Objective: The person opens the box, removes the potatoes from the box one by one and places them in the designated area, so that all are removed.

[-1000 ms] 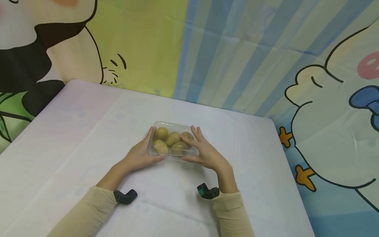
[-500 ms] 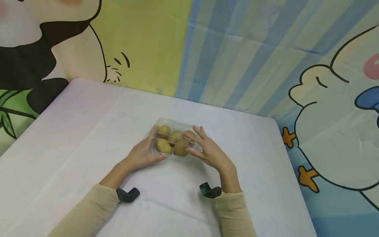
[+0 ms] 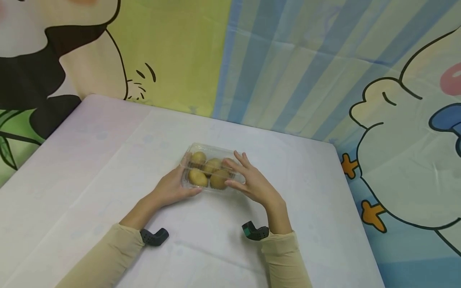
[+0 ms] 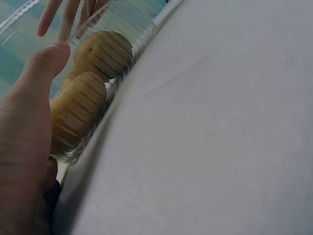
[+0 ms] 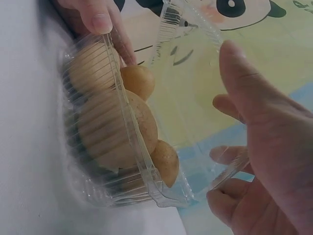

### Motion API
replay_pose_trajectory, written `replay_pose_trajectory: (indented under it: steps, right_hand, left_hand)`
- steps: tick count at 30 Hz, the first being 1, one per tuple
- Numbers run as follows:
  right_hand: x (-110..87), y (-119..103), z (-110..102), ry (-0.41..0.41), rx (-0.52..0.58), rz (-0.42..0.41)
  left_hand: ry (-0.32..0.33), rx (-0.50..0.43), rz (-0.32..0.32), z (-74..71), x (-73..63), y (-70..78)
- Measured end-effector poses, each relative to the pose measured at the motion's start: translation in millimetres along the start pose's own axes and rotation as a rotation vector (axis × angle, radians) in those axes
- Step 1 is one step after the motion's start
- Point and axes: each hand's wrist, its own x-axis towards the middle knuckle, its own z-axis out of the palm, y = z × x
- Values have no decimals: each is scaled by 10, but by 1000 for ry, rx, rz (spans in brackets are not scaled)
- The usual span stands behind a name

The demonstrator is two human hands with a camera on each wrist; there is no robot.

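Note:
A clear plastic clamshell box [image 3: 185,178] holds several potatoes [image 3: 197,177]. Its lid [image 5: 198,98] is raised at an angle from the base, as the right wrist view shows. My left hand [image 3: 172,186] grips the box's left end, thumb along the front rim and fingers behind. In the left wrist view its thumb [image 4: 57,54] lies at the rim, close over the white table. The right hand [image 3: 260,184] holds the lid at the box's right side, with the thumb [image 5: 234,63] at its front edge and fingertips seen behind the plastic.
A white cloth covers the table [image 3: 126,192]. Behind it hangs a cartoon-printed backdrop [image 3: 309,60]. Dark camera mounts [image 3: 155,237] sit at both wrists, by the beige sleeves [image 3: 284,256].
A second ago the lid looked flat over the potatoes; it now stands tilted up from the base. The right thumb has risen from the front edge of the base with it. The left hand keeps its grip.

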Motion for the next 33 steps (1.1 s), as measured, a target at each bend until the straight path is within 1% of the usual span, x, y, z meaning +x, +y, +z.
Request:
replay_pose_trajectory:
  steps: [4,10,13,15,20,23,26,33]
  right_hand:
    - [0,44,-8,50,24,-16]
    - [14,122,-5,178,71,-77]
    - [31,148,0,267,98,-91]
    - [47,155,2,335,135,-91]
    - [78,119,-6,520,294,-69]
    - [80,93,-18,603,365,-48]
    - [67,71,-38,648,397,-28]
    - [-23,-189,-211,691,405,16]
  left_hand:
    - [-1,-2,4,18,-1,-12]
    - [-4,12,-12,17,-8,-20]
    - [-7,11,-22,14,-8,-17]
    - [-7,10,-21,14,-5,-17]
    - [-1,3,3,18,9,-13]
    - [3,0,9,18,14,-4]
    - [-2,-1,7,15,13,6]
    - [-13,2,-3,10,16,20]
